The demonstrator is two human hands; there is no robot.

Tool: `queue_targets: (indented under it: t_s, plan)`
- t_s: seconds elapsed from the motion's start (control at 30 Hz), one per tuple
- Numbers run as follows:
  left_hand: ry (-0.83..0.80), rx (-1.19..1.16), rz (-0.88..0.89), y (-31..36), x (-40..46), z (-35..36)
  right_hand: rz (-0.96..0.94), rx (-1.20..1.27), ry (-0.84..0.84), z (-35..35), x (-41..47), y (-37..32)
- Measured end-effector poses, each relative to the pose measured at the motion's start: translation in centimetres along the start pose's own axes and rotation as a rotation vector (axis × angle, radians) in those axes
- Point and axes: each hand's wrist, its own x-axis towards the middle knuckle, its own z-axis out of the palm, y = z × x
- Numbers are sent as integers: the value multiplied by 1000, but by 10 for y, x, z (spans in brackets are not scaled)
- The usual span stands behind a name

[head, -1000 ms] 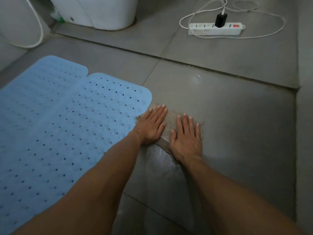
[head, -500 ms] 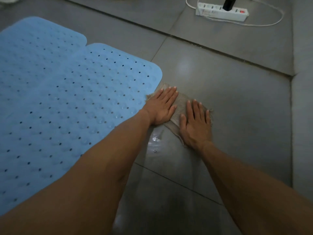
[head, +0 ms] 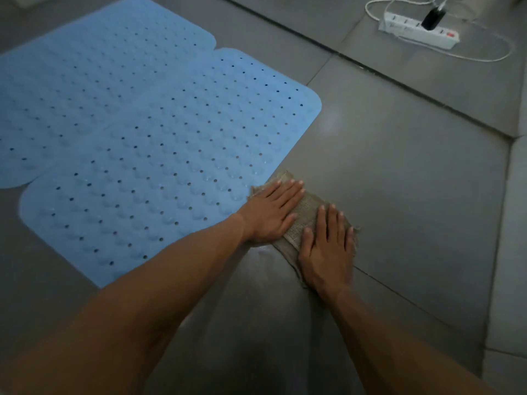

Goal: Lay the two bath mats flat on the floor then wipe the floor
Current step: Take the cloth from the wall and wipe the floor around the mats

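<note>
Both hands have slid the cloth back along the floor toward the person since a second ago, so that it now sits beside the near right edge of the front bath mat rather than by that mat's far corner, and a dull wet sheen lies on the tile between the forearms. Left hand [head: 271, 213] lies palm down on the cloth [head: 306, 220], its fingers [head: 288, 192] straight and close together, pointing up and to the right. Right hand [head: 328, 249] presses flat on the cloth's right part, fingers straight and slightly spread, thumb out to the left. Only a brownish woven strip of cloth shows between and around the hands, touching the mat's edge at its upper left corner. Front bath mat [head: 159, 166], blue and dotted with holes, lies flat on the grey tiled floor [head: 399, 166]; the second blue bath mat [head: 85, 67] lies flat behind it, their edges overlapping. At the top right a white power strip [head: 416, 34] with a black plug and a looped cord rests on the floor.
</note>
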Motion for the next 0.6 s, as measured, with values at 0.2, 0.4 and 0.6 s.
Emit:
queue_targets:
  t_s: [0.2, 0.4, 0.6]
  plan:
    - [-23, 12, 14, 12, -75, 3, 15, 42, 20, 17, -72, -28]
    - [-31, 80, -21, 14, -147, -1, -56, 71, 27, 32, -118, -57]
    - [-137, 129, -49, 21, -250, -17, -268, 163, -69, 44, -205, -99]
